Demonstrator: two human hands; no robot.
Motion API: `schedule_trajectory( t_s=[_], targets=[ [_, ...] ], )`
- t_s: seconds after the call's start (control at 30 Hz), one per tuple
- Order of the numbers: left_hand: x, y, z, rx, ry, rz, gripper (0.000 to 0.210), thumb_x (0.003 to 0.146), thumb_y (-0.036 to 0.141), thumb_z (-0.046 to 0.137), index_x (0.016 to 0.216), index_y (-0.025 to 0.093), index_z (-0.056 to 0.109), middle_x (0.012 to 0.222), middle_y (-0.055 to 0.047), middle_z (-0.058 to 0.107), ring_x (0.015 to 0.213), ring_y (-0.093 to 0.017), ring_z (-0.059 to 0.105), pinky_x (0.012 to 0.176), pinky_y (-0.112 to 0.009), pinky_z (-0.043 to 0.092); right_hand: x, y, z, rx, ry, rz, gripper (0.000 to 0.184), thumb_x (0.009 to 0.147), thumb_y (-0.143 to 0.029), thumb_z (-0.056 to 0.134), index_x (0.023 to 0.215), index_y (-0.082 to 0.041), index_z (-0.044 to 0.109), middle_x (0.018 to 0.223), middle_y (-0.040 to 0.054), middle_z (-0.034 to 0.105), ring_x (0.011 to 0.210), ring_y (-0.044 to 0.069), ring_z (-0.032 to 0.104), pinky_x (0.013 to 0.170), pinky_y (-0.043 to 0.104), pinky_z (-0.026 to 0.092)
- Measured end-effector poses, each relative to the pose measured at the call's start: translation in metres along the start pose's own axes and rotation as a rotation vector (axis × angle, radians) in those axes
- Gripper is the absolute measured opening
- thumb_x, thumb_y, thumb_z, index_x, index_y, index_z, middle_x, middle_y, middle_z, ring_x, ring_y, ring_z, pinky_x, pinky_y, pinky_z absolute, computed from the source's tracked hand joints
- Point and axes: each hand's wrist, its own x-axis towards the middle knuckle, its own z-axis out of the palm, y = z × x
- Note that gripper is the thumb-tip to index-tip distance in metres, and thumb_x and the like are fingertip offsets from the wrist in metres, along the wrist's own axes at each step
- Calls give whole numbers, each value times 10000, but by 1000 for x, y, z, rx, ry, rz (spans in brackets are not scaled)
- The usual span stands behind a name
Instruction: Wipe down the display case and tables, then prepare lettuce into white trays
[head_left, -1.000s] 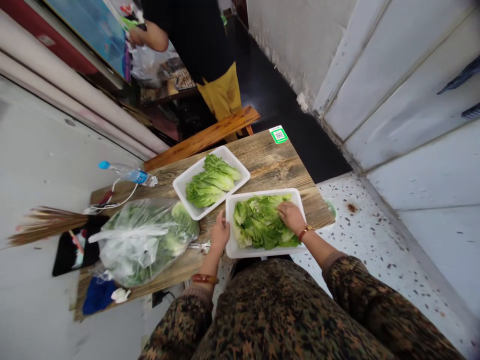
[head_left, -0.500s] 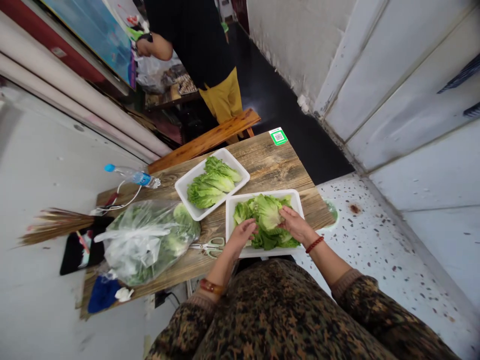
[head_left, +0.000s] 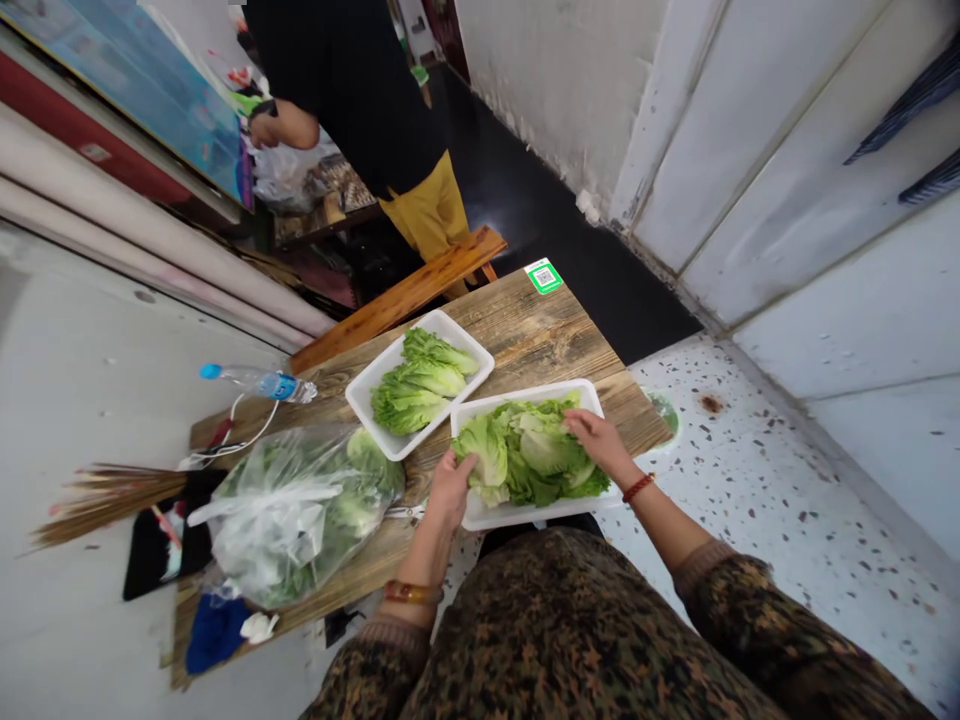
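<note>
The near white tray (head_left: 525, 514) is heaped with loose green lettuce leaves (head_left: 544, 452). At its left end my left hand (head_left: 448, 488) pinches a pale lettuce leaf (head_left: 486, 452) between thumb and fingers. My right hand (head_left: 600, 440) is over the tray's right side, its fingers closed at the edge of another leaf; the fingertips are partly hidden among the greens. Beyond it, a second white tray (head_left: 363, 398) holds small lettuce heads (head_left: 424, 380) lying side by side. Scissors (head_left: 405, 512) lie beside my left wrist, mostly covered by it.
On the wooden table (head_left: 540, 330), a clear plastic bag (head_left: 292, 530) of greens fills the left part. Behind it are a water bottle (head_left: 262, 382) and a bundle of thin sticks (head_left: 120, 495). A bench (head_left: 405, 298) borders the far side, with a person (head_left: 345, 100) standing beyond.
My left hand has moved left and now grips a leaf at the tray's left end. My right hand has shifted slightly right from the leaf it held up. The view has tilted slightly.
</note>
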Motion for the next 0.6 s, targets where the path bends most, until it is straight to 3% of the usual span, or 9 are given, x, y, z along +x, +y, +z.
schedule_trajectory(
  t_s=[0.1, 0.23, 0.33, 0.4, 0.5, 0.6],
  targets=[
    [-6, -9, -13, 11, -16, -40, 451, 572, 328, 794, 955, 175, 611, 789, -21, 747, 746, -214, 715, 688, -337, 557, 3, -2, 12, -136, -22, -66, 283, 800, -277, 615, 1061, -195, 687, 1171, 110, 674, 1094, 258, 588, 1029, 408, 395],
    [-6, -18, -21, 16, -37, -69, 487, 583, 316, 797, 1012, 171, 616, 821, -26, 750, 773, -211, 716, 709, -332, 558, -14, -5, 48, -274, -61, -127, 485, 652, -147, 749, 1127, -200, 666, 1361, 146, 544, 1265, 341, 442, 1099, 483, 299],
    [1, -18, -27, 7, -49, -67, 524, 583, 291, 808, 1054, 172, 613, 861, -34, 754, 798, -209, 715, 739, -328, 555, -27, 3, 54, -326, -52, -183, 370, 705, -143, 691, 1066, -223, 686, 1403, 120, 502, 1275, 334, 431, 1102, 520, 295],
    [6, -16, -32, -1, -62, -66, 552, 571, 272, 820, 1074, 170, 616, 894, -44, 755, 818, -211, 713, 761, -329, 551, -31, 12, 44, -212, 19, -157, 271, 750, -197, 653, 1016, -221, 700, 1347, 112, 550, 1259, 318, 455, 1112, 524, 296],
    [13, -12, -34, -9, -101, -75, 570, 563, 256, 828, 1088, 167, 622, 927, -55, 755, 840, -218, 711, 784, -340, 548, -31, 16, 24, -21, 110, -70, 327, 815, -335, 595, 1115, -225, 667, 1216, 95, 644, 1184, 295, 541, 1068, 522, 374],
    [16, -5, -27, -8, -168, -93, 546, 576, 242, 822, 1082, 170, 630, 946, -59, 752, 874, -226, 709, 810, -350, 542, -34, 2, 13, 296, 29, 25, 410, 869, -422, 518, 1236, -259, 599, 1113, 52, 708, 1053, 248, 639, 952, 452, 493]
  ],
)
